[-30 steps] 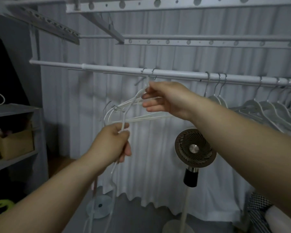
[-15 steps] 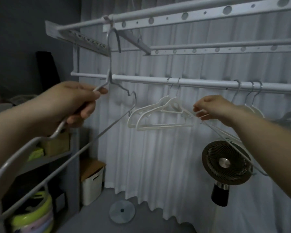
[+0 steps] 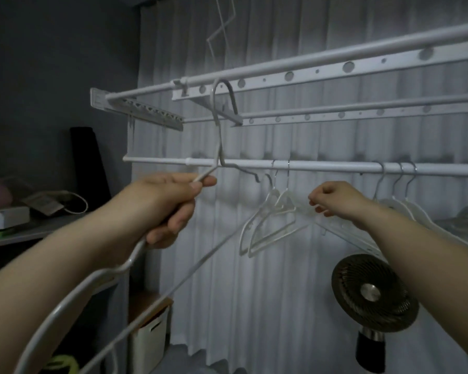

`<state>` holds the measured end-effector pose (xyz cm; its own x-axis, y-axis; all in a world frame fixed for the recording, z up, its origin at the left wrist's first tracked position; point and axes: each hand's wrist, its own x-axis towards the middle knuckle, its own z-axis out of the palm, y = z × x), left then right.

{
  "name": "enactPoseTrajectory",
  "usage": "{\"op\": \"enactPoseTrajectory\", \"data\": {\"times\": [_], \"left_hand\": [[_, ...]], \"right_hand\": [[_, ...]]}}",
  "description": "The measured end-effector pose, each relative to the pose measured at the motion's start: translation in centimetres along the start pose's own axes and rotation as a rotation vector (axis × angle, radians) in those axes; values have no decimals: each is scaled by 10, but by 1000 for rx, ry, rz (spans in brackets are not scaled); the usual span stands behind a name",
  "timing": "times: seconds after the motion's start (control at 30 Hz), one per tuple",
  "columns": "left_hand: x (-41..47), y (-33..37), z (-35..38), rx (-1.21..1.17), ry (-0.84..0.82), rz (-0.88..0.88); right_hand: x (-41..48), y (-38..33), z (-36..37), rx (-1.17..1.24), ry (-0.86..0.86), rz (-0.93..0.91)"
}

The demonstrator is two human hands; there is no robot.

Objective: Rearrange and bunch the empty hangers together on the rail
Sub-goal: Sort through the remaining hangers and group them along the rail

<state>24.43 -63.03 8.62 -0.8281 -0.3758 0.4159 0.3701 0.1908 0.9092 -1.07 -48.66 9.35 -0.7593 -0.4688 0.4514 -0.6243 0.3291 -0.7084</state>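
Nearest, the left hand (image 3: 168,209) is closed in a fist round one shoulder of a single grey metal hanger (image 3: 219,147). Its fingers (image 3: 179,225) are curled tight and the thumb lies along the wire near the neck. The hanger's hook rises above the knuckles, in front of the upper rack bars (image 3: 335,68). I cannot tell whether it rests on them. Further out, the right hand (image 3: 335,198) has its fingers (image 3: 318,209) bent and pressed together, pinching the right shoulder of two white hangers (image 3: 274,209). These two hang side by side from the rail (image 3: 330,166), just left of those fingertips. Three more white hangers (image 3: 400,203) hang bunched on the same rail just right of the wrist, apart from the first pair. Below the right forearm stands one dark round fan (image 3: 373,292), and behind everything hangs a pale pleated curtain (image 3: 254,292).
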Motion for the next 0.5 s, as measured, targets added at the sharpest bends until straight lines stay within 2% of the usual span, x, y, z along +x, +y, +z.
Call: {"op": "enactPoseTrajectory", "data": {"times": [0.3,0.5], "left_hand": [[52,-29,67,37,-141,-22],[102,-57,114,128,-115,-1]], "right_hand": [[2,42,-60,-300,230,-10],[21,67,-93,-597,298,-107]]}}
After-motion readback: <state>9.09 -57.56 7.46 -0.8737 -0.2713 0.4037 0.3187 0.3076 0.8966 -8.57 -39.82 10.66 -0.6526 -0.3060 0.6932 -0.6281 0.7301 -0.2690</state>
